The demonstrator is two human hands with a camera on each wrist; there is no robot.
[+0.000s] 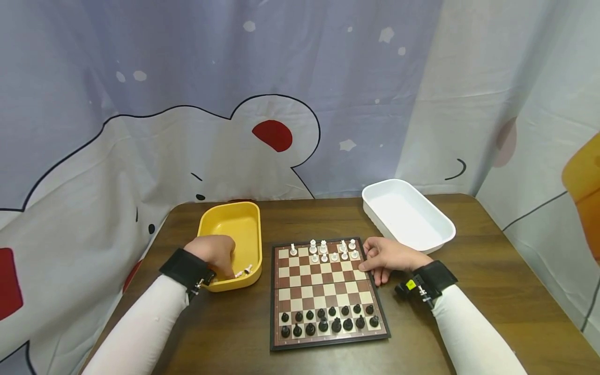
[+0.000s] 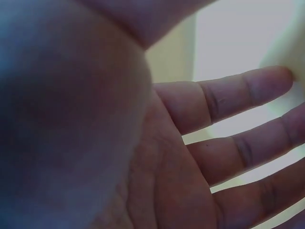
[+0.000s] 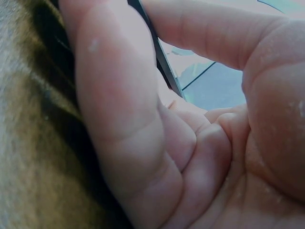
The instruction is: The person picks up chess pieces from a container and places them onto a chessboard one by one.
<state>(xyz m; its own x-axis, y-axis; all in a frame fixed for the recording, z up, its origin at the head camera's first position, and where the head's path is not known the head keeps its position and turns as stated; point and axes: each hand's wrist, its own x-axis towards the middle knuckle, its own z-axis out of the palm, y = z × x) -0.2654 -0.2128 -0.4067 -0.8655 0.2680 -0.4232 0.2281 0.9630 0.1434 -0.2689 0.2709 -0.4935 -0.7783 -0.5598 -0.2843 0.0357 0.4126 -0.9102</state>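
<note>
My left hand reaches down into the yellow tray. In the left wrist view its fingers are spread and fairly straight, with nothing seen between them; the fingertips are partly out of frame. Small white chess pieces lie in the tray beside it. My right hand holds the right edge of the chessboard, thumb on top and the other fingers curled at its side. White pieces stand along the board's far side, with gaps among them. Two rows of black pieces stand on the near side.
A white tray stands behind my right hand, at the back right of the brown wooden table. A patterned curtain hangs behind the table and along its sides.
</note>
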